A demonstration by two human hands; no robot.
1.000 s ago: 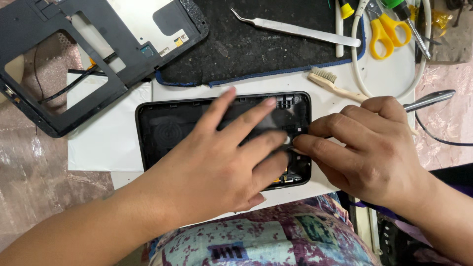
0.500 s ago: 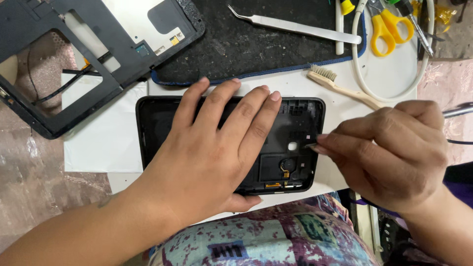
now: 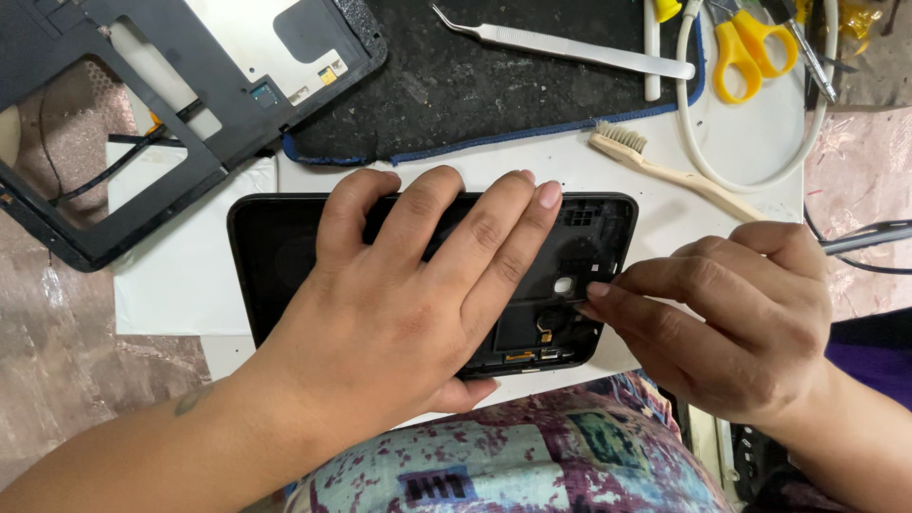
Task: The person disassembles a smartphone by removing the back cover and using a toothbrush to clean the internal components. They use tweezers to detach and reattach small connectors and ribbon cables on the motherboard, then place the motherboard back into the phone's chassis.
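We see the left hand (image 3: 418, 304) lying flat, fingers spread, on an opened black phone body (image 3: 589, 237) that rests on a white sheet (image 3: 180, 285) at the middle of the bench. The palm covers most of the shell, so only its left end and its right end show. At that right end the moulded inner frame is bare: a small round hole, a ribbed patch near the top corner, and a few tiny gold contacts near the lower edge.

The right hand (image 3: 731, 323) sits just beside the phone's right edge, its thumb and forefinger pinched together with the tips touching the frame near the round hole (whether they grip some tiny part we cannot tell, the tips hide it).

The nearest thing to a container here is the phone shell itself, and what it holds is mostly under the left hand.

Farther up lies a dark work mat (image 3: 494, 85) with blue edging, bearing metal tweezers (image 3: 570, 46). A wooden-handled brush (image 3: 665, 171) lies between the mat and the right hand. Yellow-handled scissors (image 3: 746, 47) and a white cable (image 3: 760, 161) sit at the upper right. A larger dark device frame (image 3: 142, 114) with open cut-outs lies at the upper left, overlapping the mat's corner.
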